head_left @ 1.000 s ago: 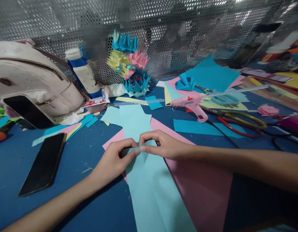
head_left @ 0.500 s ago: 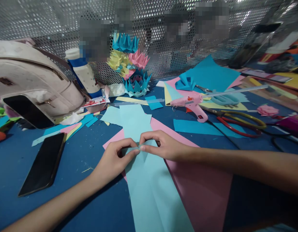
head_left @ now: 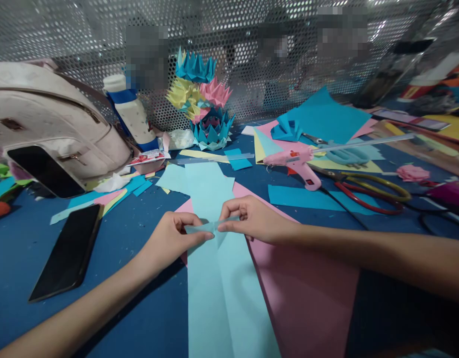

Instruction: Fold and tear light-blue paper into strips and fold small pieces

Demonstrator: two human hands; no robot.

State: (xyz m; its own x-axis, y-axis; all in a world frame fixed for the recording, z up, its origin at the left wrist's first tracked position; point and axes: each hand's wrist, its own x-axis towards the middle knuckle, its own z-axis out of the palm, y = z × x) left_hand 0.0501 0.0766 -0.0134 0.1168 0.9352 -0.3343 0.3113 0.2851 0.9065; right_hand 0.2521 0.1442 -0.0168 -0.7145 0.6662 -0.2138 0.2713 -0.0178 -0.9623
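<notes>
A long light-blue paper sheet (head_left: 218, 293), with a crease along its length, runs from the bottom edge up to my hands. My left hand (head_left: 183, 233) pinches the left part of its raised far edge between thumb and fingers. Close beside it, my right hand (head_left: 248, 221) pinches the same edge on the right, fingers curled. The fingertips nearly meet at the middle crease. Beyond the hands lie more light-blue paper pieces (head_left: 203, 181). Under the sheet, a large pink paper (head_left: 307, 283) shows on the right and slightly at the left.
A pink glue gun (head_left: 294, 160), red-and-yellow-handled scissors (head_left: 374, 191) and a blue strip (head_left: 319, 199) lie to the right. Two phones, one a black phone (head_left: 67, 251), and a backpack (head_left: 46, 114) are left. Folded paper flowers (head_left: 212, 127) stand by the perforated metal panel (head_left: 244, 49).
The near end of the light-blue sheet has swung left and lies straighter. My hands have spread slightly apart, showing more of the raised edge between them.
</notes>
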